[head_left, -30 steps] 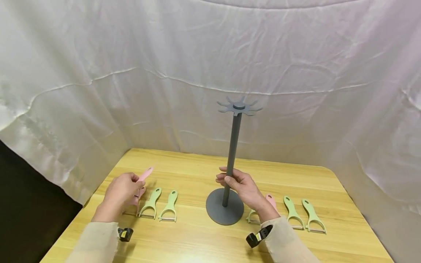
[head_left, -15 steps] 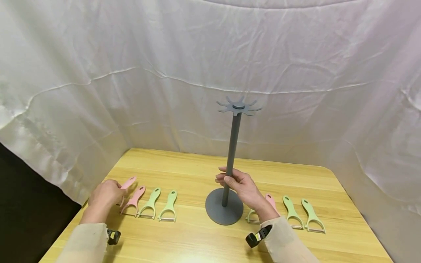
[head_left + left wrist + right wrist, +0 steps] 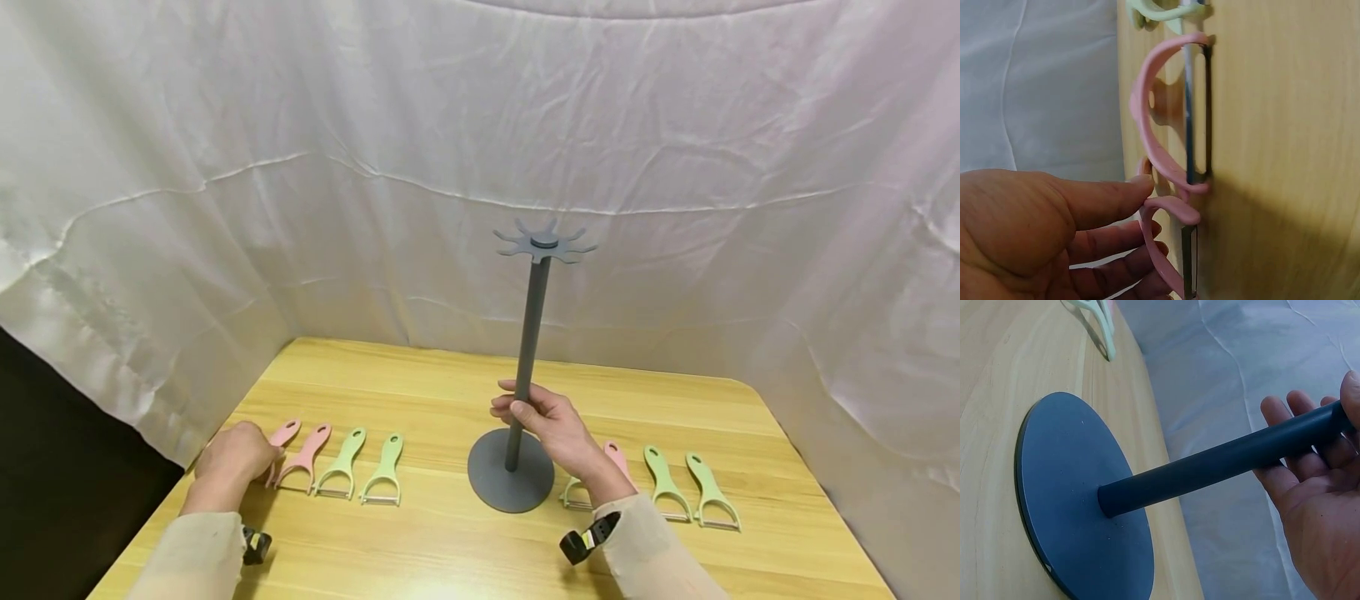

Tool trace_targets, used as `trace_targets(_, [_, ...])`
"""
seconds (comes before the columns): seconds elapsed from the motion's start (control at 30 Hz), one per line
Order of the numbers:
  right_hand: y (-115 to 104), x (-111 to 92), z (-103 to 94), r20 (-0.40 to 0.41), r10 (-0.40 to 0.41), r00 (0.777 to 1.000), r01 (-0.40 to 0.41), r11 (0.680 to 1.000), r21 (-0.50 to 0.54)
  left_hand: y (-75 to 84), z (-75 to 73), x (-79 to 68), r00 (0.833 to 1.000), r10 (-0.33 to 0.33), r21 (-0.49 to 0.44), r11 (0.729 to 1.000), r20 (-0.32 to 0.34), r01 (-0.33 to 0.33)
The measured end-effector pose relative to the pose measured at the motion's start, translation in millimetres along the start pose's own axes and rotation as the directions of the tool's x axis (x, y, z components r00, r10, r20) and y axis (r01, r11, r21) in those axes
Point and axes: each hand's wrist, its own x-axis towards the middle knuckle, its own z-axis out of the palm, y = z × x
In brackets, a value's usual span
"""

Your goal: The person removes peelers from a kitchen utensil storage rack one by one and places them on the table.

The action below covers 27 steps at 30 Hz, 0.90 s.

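Observation:
At the left end of the table my left hand (image 3: 238, 454) pinches a pink peeler (image 3: 284, 432) between thumb and fingers. In the left wrist view that peeler's forked head (image 3: 1159, 250) is low over the wood, its blade near the surface. Right beside it lies a second pink peeler (image 3: 305, 458). Two green peelers (image 3: 345, 462) (image 3: 386, 468) follow to the right. My right hand (image 3: 558, 425) holds the pole of a dark grey stand (image 3: 531, 321), thumb on one side and fingers on the other. The stand is upright, its spoked top (image 3: 544, 242) bearing nothing.
Right of the stand's round base (image 3: 491, 479) lie more peelers: a pink one (image 3: 617, 457) and a green one (image 3: 576, 493), both partly behind my right arm, and two green ones (image 3: 664, 479) (image 3: 711, 487). Pale curtains (image 3: 420, 250) enclose the wooden table (image 3: 450, 550).
My left hand has moved left and down with the pink peeler, from above the other pink peeler to the row's left end. The right hand and stand stay in place.

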Motion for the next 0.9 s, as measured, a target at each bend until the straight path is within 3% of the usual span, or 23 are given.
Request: trace_targets(0.9, [1.8,-0.1,-1.1,0.006,-0.001,1.0,0.001,1.0,-0.005,3.4,6.0,0.1,0.999,0.011,-0.018,1.0,0.033,-0.01])
